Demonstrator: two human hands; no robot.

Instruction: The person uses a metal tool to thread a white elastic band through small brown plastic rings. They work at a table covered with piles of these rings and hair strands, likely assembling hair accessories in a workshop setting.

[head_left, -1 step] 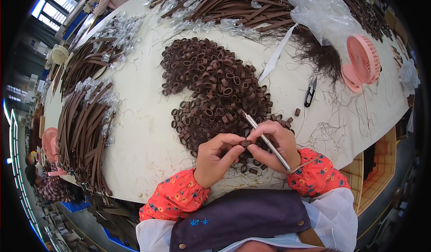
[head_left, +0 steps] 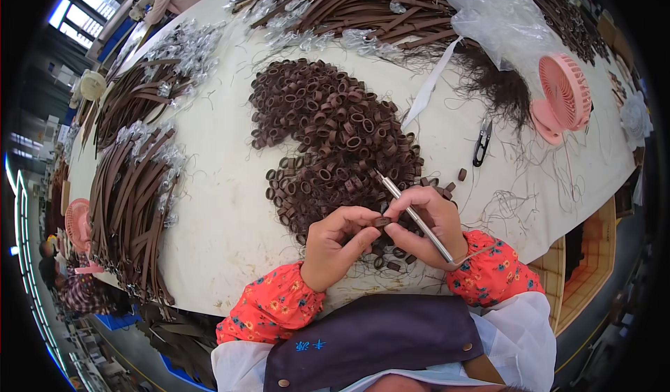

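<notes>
My left hand (head_left: 342, 245) is closed, its thumb and fingertips pinching a small brown strap loop (head_left: 382, 222). The fingertips of my right hand (head_left: 429, 228) meet the same loop from the other side. Held across that right hand is a slim, silvery pen-shaped tool (head_left: 417, 219) with a dark, thin tip pointing away from me, and a thin cord (head_left: 474, 254) runs from its back end over my sleeve. Just beyond both hands lies a big heap of brown strap loops (head_left: 342, 127). A few stray loops lie under and beside my fingers.
Right of the heap are black thread snips (head_left: 482, 143) and a pink fan (head_left: 562, 95). Brown straps (head_left: 129, 210) with clear plastic lie along the left, and more straps (head_left: 370, 15) at the back. A clear plastic bag (head_left: 502, 18) and loose threads are at the far right.
</notes>
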